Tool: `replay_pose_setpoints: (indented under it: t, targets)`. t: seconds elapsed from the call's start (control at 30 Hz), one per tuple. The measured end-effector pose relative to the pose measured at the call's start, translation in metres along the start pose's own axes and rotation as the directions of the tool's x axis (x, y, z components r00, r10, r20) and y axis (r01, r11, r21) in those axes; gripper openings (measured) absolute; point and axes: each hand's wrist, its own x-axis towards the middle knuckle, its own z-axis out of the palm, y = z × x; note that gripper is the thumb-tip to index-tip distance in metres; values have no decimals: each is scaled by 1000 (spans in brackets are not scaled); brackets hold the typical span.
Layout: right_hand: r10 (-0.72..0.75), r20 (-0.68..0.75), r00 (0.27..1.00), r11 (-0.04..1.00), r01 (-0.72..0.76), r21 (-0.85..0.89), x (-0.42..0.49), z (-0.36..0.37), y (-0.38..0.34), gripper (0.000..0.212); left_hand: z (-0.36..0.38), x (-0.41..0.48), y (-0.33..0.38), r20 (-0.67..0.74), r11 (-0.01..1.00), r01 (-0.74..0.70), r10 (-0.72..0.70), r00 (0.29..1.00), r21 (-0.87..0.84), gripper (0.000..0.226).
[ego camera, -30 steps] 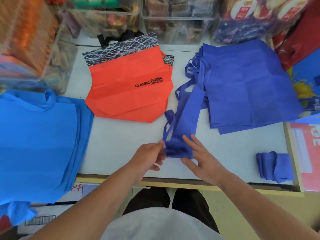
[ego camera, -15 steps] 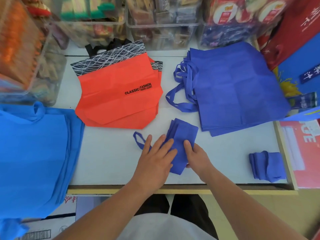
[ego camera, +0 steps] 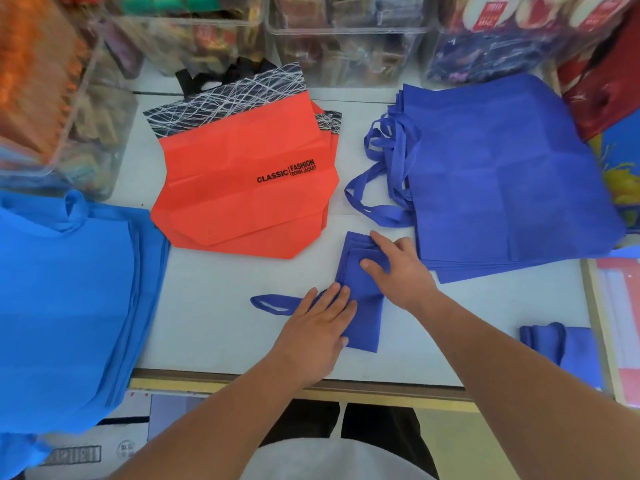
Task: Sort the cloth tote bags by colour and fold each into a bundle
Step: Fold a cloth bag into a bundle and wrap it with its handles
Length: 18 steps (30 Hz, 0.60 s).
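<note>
While the left hand (ego camera: pixel 317 329) lies flat, grip spread, on the near half of a part-folded royal-blue cloth tote bag (ego camera: pixel 367 317) at the middle of the white worktop (ego camera: pixel 207 327), the right hand (ego camera: pixel 398 268) rests thumb and forefinger on its far end; whether that grip pinches a fold cannot be told. One handle loop (ego camera: pixel 273 303) trails toward 9 o'clock. A flat royal-blue tote stack (ego camera: pixel 502 174) lies at 2 o'clock, orange-red totes (ego camera: pixel 242 188) at 11, sky-blue totes (ego camera: pixel 62 289) at 9, a folded royal-blue bundle (ego camera: pixel 561 348) at 4.
</note>
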Motion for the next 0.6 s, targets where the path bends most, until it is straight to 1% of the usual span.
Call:
replay_pose_setpoints:
  t: [0.07,0.1,0.17,0.2,0.23,0.27,0.33,0.4,0.5,0.6]
  targets:
    - [32,-20,999,999,-31,43,7,2,1,47,6,0,-6,-69,996,-58,54,996,-63,59]
    - [46,-38,998,998,-44,51,10,3,1,40,9,0,-9,-127,990,-102,89,988,-100,51]
    - [63,-78,995,997,-60,45,13,9,2,30,14,-3,-14,-249,977,-177,144,958,-116,19]
    - [64,-98,993,997,-60,41,13,12,2,26,18,-3,-17,-276,976,-193,158,948,-101,9]
    - [61,-116,991,998,-57,36,13,15,1,25,21,-4,-18,-269,977,-196,167,949,-86,8]
    - [57,-133,990,998,-54,27,14,17,1,24,23,-5,-19,-235,977,-194,170,957,-85,15]
    - [56,-145,988,998,-56,6,15,18,1,23,24,-6,-21,-132,972,-180,160,978,-152,36]
    - [53,-142,988,999,-54,0,15,18,1,23,21,-5,-25,-86,960,-171,156,984,-220,46]
    - [73,-150,986,997,-72,17,14,19,1,24,16,-3,-26,-122,956,-191,167,978,-224,39]
    - [86,-143,986,995,-79,54,12,21,2,24,21,-5,-29,-141,960,-242,222,965,-141,33]
